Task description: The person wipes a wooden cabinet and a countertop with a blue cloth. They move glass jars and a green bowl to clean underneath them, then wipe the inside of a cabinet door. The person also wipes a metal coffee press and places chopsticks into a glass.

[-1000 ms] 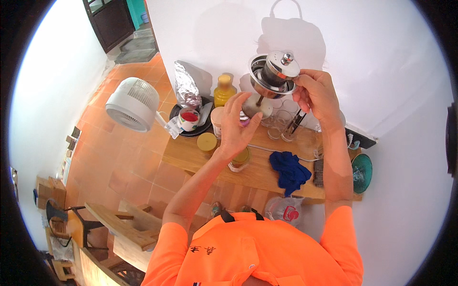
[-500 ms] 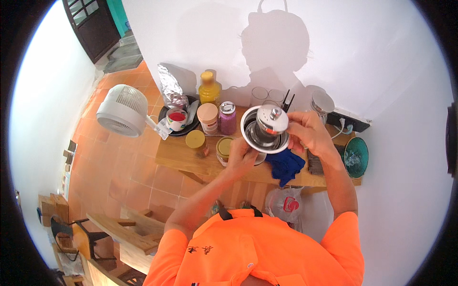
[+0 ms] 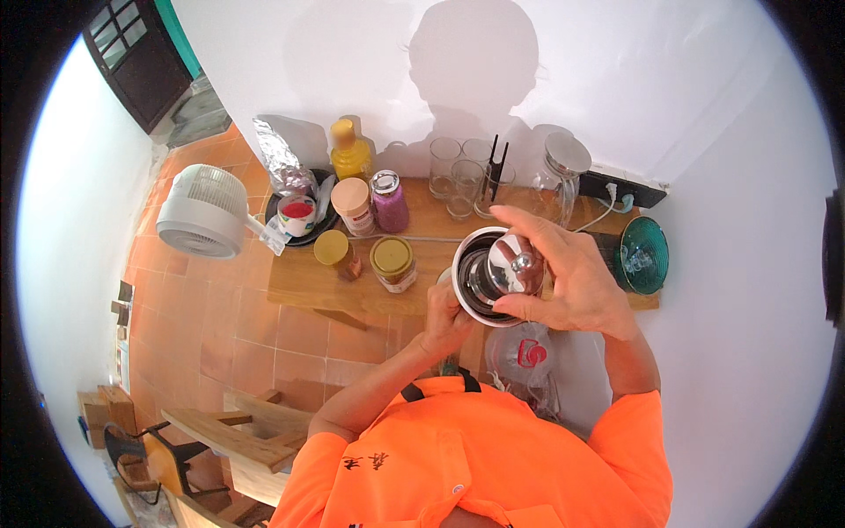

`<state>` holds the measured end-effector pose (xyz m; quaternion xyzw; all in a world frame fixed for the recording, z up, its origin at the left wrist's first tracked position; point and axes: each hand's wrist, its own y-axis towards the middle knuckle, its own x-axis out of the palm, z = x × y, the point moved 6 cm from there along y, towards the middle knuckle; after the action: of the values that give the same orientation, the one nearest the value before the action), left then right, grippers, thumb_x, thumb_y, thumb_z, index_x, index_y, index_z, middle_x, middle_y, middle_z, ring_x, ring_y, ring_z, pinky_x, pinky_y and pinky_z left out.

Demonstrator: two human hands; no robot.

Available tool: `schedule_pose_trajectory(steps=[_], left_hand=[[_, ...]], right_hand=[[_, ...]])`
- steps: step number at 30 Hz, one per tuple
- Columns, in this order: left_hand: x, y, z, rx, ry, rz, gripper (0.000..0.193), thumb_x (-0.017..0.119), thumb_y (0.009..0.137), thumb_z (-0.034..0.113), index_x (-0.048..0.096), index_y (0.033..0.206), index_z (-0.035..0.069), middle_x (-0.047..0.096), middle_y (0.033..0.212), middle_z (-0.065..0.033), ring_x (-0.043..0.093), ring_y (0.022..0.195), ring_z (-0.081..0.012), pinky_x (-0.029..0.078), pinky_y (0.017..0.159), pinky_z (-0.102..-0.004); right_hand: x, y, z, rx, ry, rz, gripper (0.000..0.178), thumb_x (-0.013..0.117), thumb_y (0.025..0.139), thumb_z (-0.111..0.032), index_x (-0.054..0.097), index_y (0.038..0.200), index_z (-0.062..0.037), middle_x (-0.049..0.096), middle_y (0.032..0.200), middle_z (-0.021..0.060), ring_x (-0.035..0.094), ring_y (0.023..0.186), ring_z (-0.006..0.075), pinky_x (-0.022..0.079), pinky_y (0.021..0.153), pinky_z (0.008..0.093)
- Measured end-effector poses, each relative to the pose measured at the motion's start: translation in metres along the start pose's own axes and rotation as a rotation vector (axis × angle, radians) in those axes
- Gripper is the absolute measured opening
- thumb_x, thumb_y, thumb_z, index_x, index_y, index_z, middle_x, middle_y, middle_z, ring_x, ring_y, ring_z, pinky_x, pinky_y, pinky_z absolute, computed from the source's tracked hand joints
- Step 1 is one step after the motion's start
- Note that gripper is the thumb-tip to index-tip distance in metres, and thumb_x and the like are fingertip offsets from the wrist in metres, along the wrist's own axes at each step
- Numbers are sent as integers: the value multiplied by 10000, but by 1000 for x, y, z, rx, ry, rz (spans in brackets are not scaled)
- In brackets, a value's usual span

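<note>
My left hand (image 3: 445,319) is closed on the side of a round metal pot (image 3: 475,283) with a pale rim and a dark, shiny inside; any handle is hidden. The pot hangs tilted above the wooden table's front edge. Over its mouth, my right hand (image 3: 581,280) grips a polished steel lid (image 3: 512,264) topped by a round knob, thumb below and fingers above. The lid sits partly within the rim; what is under it is hidden.
Left on the table (image 3: 304,286) stand gold-lidded jars (image 3: 393,262), a purple jar (image 3: 390,207) and a yellow bottle (image 3: 350,157). Behind my hands are drinking glasses (image 3: 444,167), a glass pitcher (image 3: 563,167) and a green bowl (image 3: 645,255). A white fan (image 3: 204,211) stands left.
The pot has come nearer to me and slightly right. My right hand has moved from the lid's side to spread fingers over it. The blue cloth is now out of sight.
</note>
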<state>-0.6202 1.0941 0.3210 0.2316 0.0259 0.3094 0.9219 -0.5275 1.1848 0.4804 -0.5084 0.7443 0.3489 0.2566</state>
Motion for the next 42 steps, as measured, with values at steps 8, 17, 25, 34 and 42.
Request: schedule_pose_trajectory(steps=[8, 17, 25, 34, 42], left_hand=[[3, -11, 4, 54, 39, -3, 200, 714, 763, 28, 692, 961, 38, 689, 924, -129, 674, 825, -292, 515, 740, -336], [7, -16, 5, 67, 111, -6, 234, 717, 769, 38, 685, 1000, 22, 687, 925, -141, 681, 828, -295, 521, 727, -339], [12, -21, -6, -48, -19, -12, 227, 716, 780, 55, 687, 1003, 23, 686, 963, -156, 674, 838, -319, 515, 737, -338], [14, -29, -10, -45, -278, -35, 367, 727, 802, 38, 609, 1138, -52, 686, 1053, -127, 657, 952, -177, 532, 825, -309], [18, -44, -44, -439, -859, 75, 406, 726, 795, 54, 596, 1171, -28, 670, 1096, -108, 662, 957, -192, 546, 834, -307]], right_hand=[[20, -5, 0, -7, -106, -128, 829, 781, 689, -292, 404, 1406, -116, 618, 1089, 172, 633, 938, 371, 525, 785, 429], [7, -2, 18, 185, 223, -29, 701, 806, 606, -135, 565, 1263, -93, 597, 837, -19, 494, 644, 35, 413, 613, 193], [-32, -5, 18, 160, 418, 120, 606, 826, 623, -131, 609, 1188, -103, 608, 943, -32, 550, 800, 35, 442, 692, 188], [-53, -12, 41, 183, 890, 361, 599, 727, 616, -86, 562, 1175, 53, 616, 848, 75, 602, 576, 101, 493, 467, 200], [-48, -16, 59, 207, 1037, 373, 665, 749, 651, -178, 501, 1210, 84, 629, 851, 118, 601, 527, 130, 506, 416, 236]])
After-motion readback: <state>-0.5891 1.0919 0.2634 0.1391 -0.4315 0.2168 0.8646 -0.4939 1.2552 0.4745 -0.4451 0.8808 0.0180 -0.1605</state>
